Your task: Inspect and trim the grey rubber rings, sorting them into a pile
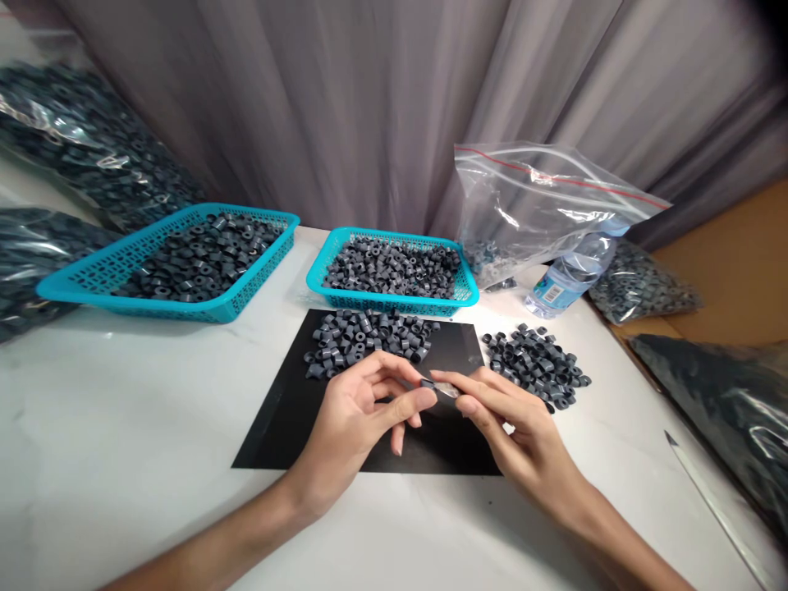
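My left hand (369, 402) pinches a small dark grey plastic piece (427, 383) between thumb and index finger, most of it hidden by the fingertips. Opposite it, my right hand (510, 410) grips a short, shiny metal blade (447, 389), its tip touching or very close to the grey piece. Both hands hover over a black mat (283, 427). A heap of similar short grey tube pieces (350, 341) lies at the mat's back edge, just beyond my left hand. To the right of the mat, another pile of grey pieces (535, 365) spreads beyond my right hand.
Two blue perforated baskets (234, 308) (394, 302) full of grey pieces stand behind. Back right are an upright zip bag (517, 205) and a water bottle (563, 275). Filled bags (92, 131) flank the left; a cardboard box (726, 271) and a dark bag (726, 402) stand right.
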Available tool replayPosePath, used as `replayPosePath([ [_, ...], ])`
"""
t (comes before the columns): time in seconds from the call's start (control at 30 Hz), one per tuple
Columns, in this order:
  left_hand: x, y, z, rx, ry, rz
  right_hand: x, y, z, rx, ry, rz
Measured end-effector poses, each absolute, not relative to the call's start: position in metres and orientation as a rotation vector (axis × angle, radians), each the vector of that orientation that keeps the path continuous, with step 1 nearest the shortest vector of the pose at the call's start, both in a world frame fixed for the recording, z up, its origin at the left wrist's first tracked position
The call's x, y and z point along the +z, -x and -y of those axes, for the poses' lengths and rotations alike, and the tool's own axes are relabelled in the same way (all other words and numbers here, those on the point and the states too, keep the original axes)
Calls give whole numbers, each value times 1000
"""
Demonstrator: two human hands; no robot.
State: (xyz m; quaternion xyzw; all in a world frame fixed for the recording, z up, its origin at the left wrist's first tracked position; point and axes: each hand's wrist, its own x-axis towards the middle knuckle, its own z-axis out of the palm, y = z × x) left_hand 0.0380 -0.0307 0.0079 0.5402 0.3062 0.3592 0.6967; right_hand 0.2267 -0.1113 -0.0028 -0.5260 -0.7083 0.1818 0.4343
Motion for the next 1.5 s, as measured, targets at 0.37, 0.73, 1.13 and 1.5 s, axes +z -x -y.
replayPosePath([
  [0.37, 4, -38, 29, 778, -1212, -720, -1, -228, 110, 470, 1349, 1649],
  [0.73, -2, -36, 24, 683, -1270, -673, -12, -210, 106, 563, 1274, 1583],
  [1.13, 19, -12, 1, 902, -2386, -994, 12, -305, 102, -83, 1653, 1254],
  [1.5, -3, 2, -36, 974, -2505, -1216, 3, -351, 107, -154, 2281, 1406],
])
